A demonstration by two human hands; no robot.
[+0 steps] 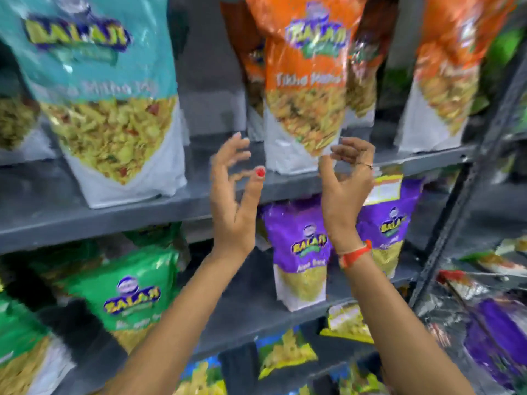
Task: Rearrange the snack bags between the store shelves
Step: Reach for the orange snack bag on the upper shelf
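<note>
An orange snack bag (306, 81) stands upright on the upper grey shelf (114, 215), right of a large teal bag (99, 89). Both my hands are raised just below and in front of the orange bag's base, one at each side. My left hand (233, 195) has its fingers spread and curled, holding nothing. My right hand (346, 183) is likewise curled with fingers apart and empty, its fingertips near the bag's lower right corner. I cannot tell whether they touch the bag. Purple bags (299, 252) stand on the shelf below, behind my wrists.
More orange bags (445, 81) stand to the right on the upper shelf. A green bag (128, 292) leans on the lower shelf at left. Small yellow packets (285, 354) lie on the lowest shelf. A dark shelf upright (462, 195) and another rack with packets are at right.
</note>
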